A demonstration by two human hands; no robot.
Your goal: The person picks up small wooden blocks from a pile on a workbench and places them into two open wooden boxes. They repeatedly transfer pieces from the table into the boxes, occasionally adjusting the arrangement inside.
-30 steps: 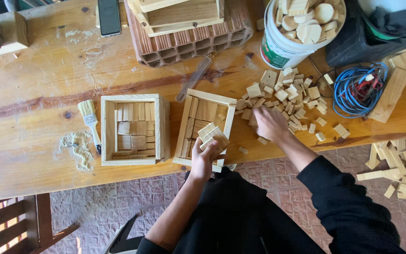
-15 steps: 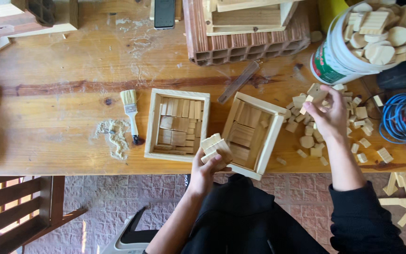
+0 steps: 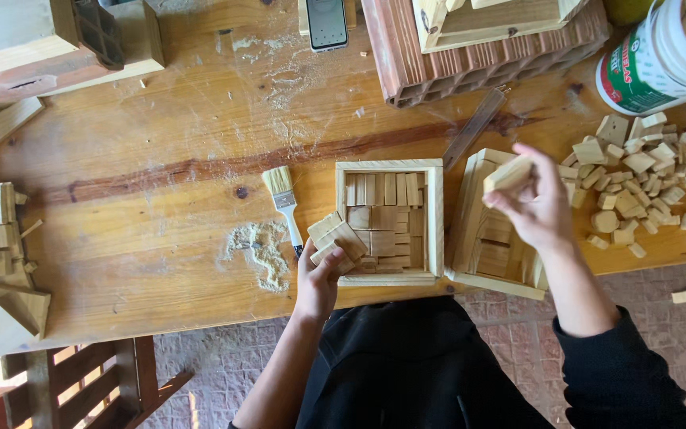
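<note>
The person leans over a wooden workbench (image 3: pixel 160 143). Their left hand (image 3: pixel 319 278) has its fingers closed around a small stack of wooden blocks (image 3: pixel 337 240), held just at the left edge of a square wooden tray (image 3: pixel 436 218) that is partly filled with flat blocks. Their right hand (image 3: pixel 537 206) is raised above a second tray (image 3: pixel 470 202), which sits tilted just to the right of the first, and its fingers pinch a single wood block (image 3: pixel 508 175). A pile of loose offcuts (image 3: pixel 645 179) lies on the bench to the right, near a white bucket (image 3: pixel 653 63) holding more pieces. A paintbrush (image 3: pixel 283 202) lies left of the first tray, beside a patch of sawdust (image 3: pixel 260 250). A brick (image 3: pixel 430 63) and a phone (image 3: pixel 327 22) sit at the far edge.
</note>
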